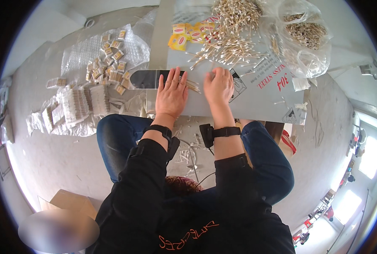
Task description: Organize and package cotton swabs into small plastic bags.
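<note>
My left hand (171,91) lies flat with its fingers stretched out, over a flat black strip (144,79) with a rounded left end and a pale edge. A small bundle of cotton swabs (192,86) sticks out to the right from beneath that hand. Whether the swabs lie inside the strip or on it is hidden. My right hand (219,86) rests on the sheet-covered table just right of the bundle, its fingers curled under. What they hold, if anything, cannot be seen. Beyond both hands spreads a large heap of loose cotton swabs (235,25).
Yellow packets (188,34) lie left of the heap. A clear plastic bag (313,59) of brownish bits stands at the table's far right. On the floor to the left, bubble wrap (78,55) carries small packs (108,67) and stacked bundles (76,103). A cardboard box (72,201) sits lower left.
</note>
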Available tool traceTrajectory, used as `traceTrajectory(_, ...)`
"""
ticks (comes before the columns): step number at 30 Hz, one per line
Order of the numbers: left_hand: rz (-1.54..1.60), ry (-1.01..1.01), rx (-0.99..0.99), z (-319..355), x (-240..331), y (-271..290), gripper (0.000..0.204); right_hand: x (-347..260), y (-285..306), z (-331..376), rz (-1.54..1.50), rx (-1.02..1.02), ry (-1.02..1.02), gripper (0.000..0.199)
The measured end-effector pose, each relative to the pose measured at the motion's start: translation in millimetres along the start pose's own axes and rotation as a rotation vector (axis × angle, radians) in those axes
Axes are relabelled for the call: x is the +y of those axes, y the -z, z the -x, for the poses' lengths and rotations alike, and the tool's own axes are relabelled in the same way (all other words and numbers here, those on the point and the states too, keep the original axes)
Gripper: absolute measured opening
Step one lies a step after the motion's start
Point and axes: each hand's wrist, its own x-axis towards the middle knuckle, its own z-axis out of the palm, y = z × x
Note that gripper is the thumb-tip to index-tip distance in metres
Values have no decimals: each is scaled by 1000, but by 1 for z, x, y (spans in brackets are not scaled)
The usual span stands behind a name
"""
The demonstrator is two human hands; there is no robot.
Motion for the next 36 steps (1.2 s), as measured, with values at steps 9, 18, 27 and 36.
traceTrajectory(9, -4, 3, 9, 1, -2, 2, 49, 8, 7, 15, -80, -47, 107, 5)
traceTrajectory(18, 22, -13, 59, 1, -1, 0, 49, -5, 11, 14, -268, -121, 194, 9)
traceTrajectory(27, -8, -5, 18, 0, -1, 1, 52, 3, 6, 2, -142, -121, 186, 9)
traceTrajectory(36, 9, -3, 14, 0, 0, 2, 52, 13, 7, -14, -117, 45, 101, 10)
